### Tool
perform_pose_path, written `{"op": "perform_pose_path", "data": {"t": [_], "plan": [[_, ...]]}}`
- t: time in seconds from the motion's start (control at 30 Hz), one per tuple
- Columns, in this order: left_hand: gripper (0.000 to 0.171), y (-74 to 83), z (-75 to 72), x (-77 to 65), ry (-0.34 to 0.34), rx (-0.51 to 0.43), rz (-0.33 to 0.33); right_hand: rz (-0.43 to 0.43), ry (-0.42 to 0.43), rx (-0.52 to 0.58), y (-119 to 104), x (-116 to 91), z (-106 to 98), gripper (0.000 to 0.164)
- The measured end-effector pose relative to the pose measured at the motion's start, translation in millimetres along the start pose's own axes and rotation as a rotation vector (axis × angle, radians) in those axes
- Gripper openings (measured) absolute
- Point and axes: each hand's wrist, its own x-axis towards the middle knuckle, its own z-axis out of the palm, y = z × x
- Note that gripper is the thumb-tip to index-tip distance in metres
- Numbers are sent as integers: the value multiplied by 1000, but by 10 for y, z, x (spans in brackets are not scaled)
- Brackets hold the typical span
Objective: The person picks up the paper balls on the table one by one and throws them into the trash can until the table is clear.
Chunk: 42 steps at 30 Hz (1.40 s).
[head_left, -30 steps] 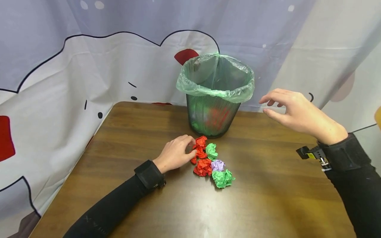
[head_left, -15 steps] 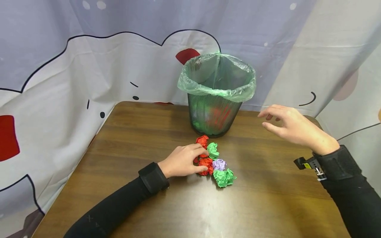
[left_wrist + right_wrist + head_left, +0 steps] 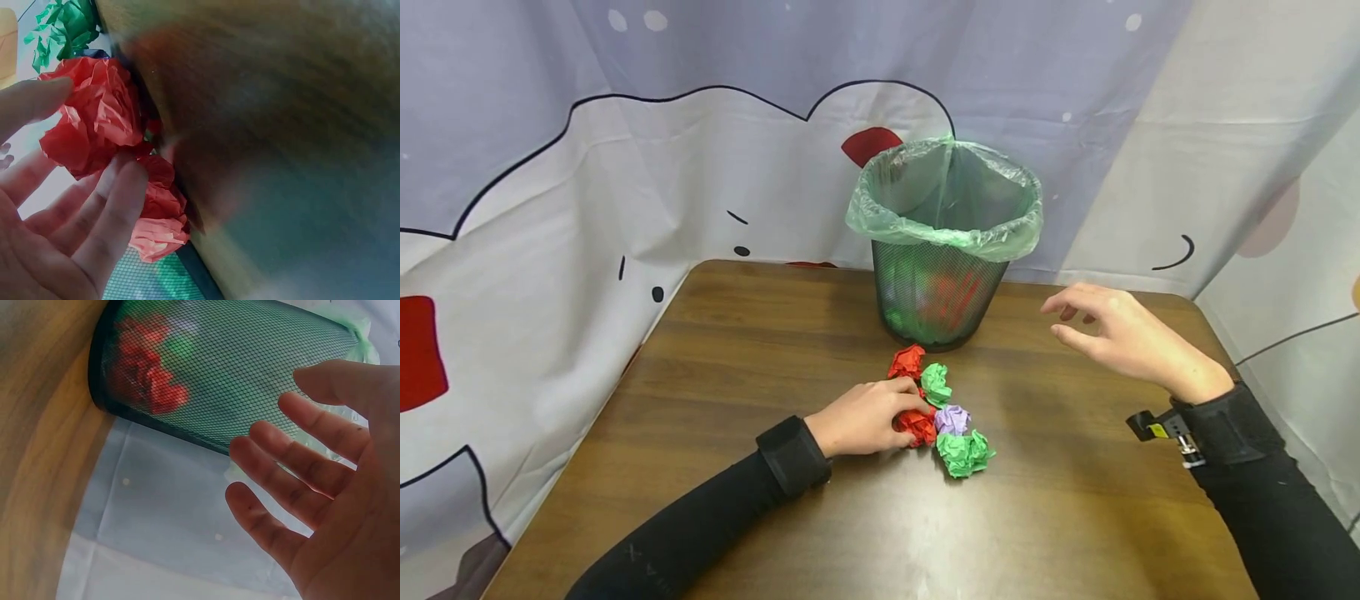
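My left hand has its thumb and curled fingers around a crumpled red paper ball on the table. The left wrist view shows the thumb on one side of this red ball and the fingertips on the other. Another red paper ball lies just beyond the fingers. To the right of the hand are a green paper ball, a purple one and a larger green one. My right hand hovers over the table's right side, fingers loosely bent, holding nothing.
Behind the paper balls stands a black mesh wastebasket with a green plastic liner folded over its rim. Red and green crumpled paper shows through its mesh. A patterned curtain hangs behind the wooden table.
My left hand has moved right and toward me, from the farther red balls onto the nearer red one. My right hand has come lower and slightly toward me.
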Motion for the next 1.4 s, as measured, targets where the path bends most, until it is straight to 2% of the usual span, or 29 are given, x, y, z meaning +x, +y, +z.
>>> {"op": "perform_pose_path", "data": {"t": [0.17, 0.33, 0.57, 1.0, 1.4], "plan": [[37, -21, -4, -11, 9, -50, 0, 27, -12, 11, 33, -8, 85, 24], [32, -40, -28, -26, 73, -76, 27, 30, -16, 20, 69, -30, 160, 24], [29, -41, -200, -32, 166, -108, 61, 28, -37, 56, 97, -72, 240, 23], [26, 30, -783, 96, 311, -71, 115, 55, -103, 77, 171, -180, 442, 23], [26, 121, -1463, 305, 454, 24, 190, 62, -135, 102, 191, -216, 607, 23]]}}
